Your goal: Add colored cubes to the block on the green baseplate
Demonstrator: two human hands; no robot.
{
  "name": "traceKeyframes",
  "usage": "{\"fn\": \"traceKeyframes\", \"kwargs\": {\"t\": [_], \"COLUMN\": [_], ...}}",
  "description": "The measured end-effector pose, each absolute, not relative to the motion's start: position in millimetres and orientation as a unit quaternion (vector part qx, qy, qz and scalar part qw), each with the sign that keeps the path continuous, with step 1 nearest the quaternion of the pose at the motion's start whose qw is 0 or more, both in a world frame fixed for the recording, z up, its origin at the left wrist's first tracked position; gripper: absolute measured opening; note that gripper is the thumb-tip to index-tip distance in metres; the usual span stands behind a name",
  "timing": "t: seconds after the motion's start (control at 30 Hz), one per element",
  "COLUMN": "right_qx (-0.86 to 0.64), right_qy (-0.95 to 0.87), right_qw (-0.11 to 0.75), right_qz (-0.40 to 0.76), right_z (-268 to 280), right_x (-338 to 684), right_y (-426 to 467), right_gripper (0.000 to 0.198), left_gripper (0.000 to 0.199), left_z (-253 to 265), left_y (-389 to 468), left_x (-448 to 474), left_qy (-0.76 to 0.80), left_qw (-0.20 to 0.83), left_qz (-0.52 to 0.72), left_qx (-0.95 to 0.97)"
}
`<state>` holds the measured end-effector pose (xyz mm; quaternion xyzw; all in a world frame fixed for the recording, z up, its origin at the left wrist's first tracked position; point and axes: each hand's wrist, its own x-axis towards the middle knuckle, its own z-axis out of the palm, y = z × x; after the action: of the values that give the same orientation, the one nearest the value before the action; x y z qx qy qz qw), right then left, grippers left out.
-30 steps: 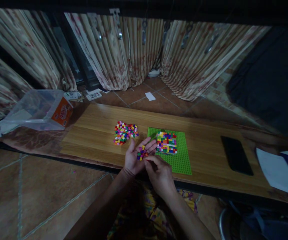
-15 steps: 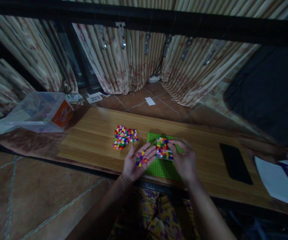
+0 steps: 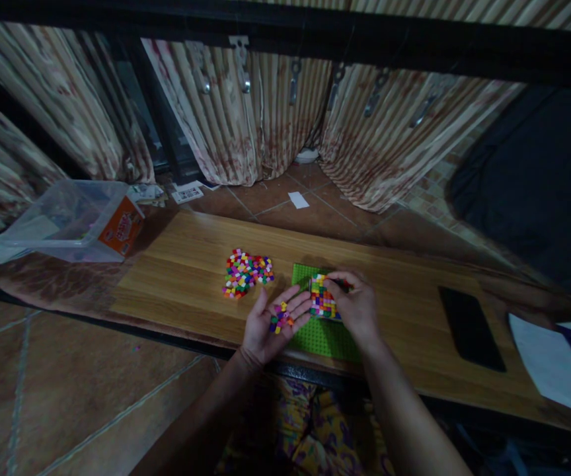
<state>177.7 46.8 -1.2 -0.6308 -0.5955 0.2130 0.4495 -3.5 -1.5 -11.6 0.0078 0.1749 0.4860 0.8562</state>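
My left hand point(image 3: 260, 334) is palm up with its fingers stretched out, and a small heap of colourful toy bricks point(image 3: 281, 318) rests on it. To its right, a block of multicoloured bricks in rows point(image 3: 321, 299) sits on a green studded baseplate point(image 3: 322, 340). My right hand point(image 3: 357, 304) is over the right part of that block, thumb and forefinger pinched at its upper edge. Whatever lies between those fingertips is too small to make out. Part of the block is hidden behind this hand.
A loose pile of tiny bricks point(image 3: 246, 272) lies on the wooden board point(image 3: 176, 264), left of the baseplate. A clear plastic box point(image 3: 75, 221) with an orange label stands at far left. On the right are a black phone-like slab point(image 3: 471, 328) and white paper point(image 3: 550, 363).
My right hand has shifted slightly left and up over the brick block, covering more of its upper right. My left hand and its bricks have hardly moved.
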Motion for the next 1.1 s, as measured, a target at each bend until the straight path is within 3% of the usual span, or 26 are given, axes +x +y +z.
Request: {"fn": "traceKeyframes", "kwargs": {"t": [0.17, 0.43, 0.7, 0.83, 0.97, 1.1], "right_qx": [-0.658, -0.651, -0.641, -0.619, -0.614, -0.606], "right_qy": [-0.539, -0.537, -0.528, -0.537, -0.513, -0.531], "right_qw": [0.423, 0.409, 0.421, 0.474, 0.553, 0.546], "right_qz": [0.312, 0.346, 0.364, 0.321, 0.235, 0.229], "right_z": [4, 12, 2, 4, 17, 26], "right_x": [177, 179, 179, 188, 190, 172], "right_y": [52, 58, 56, 49, 27, -8], "right_gripper": [0.028, 0.023, 0.03, 0.039, 0.03, 0.022], "left_gripper": [0.062, 0.062, 0.06, 0.061, 0.062, 0.064], "left_z": [-14, -12, -12, -13, -16, -18], "left_y": [-1, -1, -2, -3, -3, -2], "left_x": [-4, -4, -3, -3, -3, -2], "left_qy": [0.17, 0.176, 0.184, 0.17, 0.168, 0.162], "left_qw": [0.858, 0.858, 0.854, 0.852, 0.851, 0.852], "left_qz": [0.484, 0.483, 0.487, 0.494, 0.497, 0.497], "left_qx": [0.009, 0.007, 0.018, 0.027, 0.017, 0.015]}}
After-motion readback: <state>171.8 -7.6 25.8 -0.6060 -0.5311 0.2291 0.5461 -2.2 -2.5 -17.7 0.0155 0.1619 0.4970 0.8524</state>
